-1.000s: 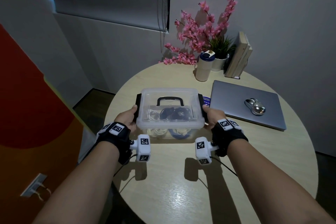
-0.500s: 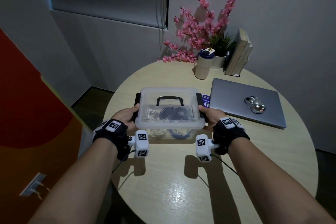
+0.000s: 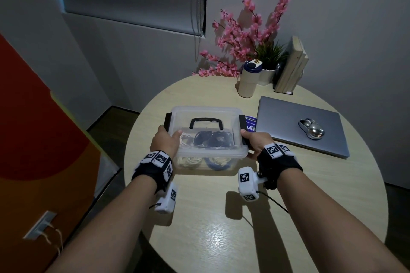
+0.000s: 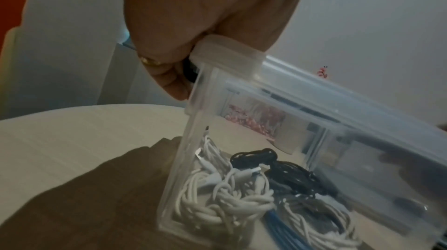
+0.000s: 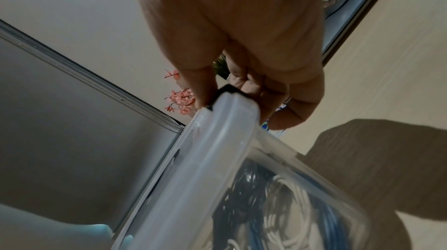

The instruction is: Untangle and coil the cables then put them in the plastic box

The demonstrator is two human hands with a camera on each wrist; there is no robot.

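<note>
The left hand (image 3: 165, 143) has slid up over the lid's corner; the right hand (image 3: 255, 143) grips the black latch. The plastic box (image 3: 208, 153), cables (image 4: 225, 195) inside, sits on the desk (image 3: 221, 239), nearly sealed.

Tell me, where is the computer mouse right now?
In the head view, the mouse sits on the closed laptop, right of the plastic box.

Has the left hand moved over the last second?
Yes. The left hand slid right, from beside the black latch onto the lid of the box.
</note>
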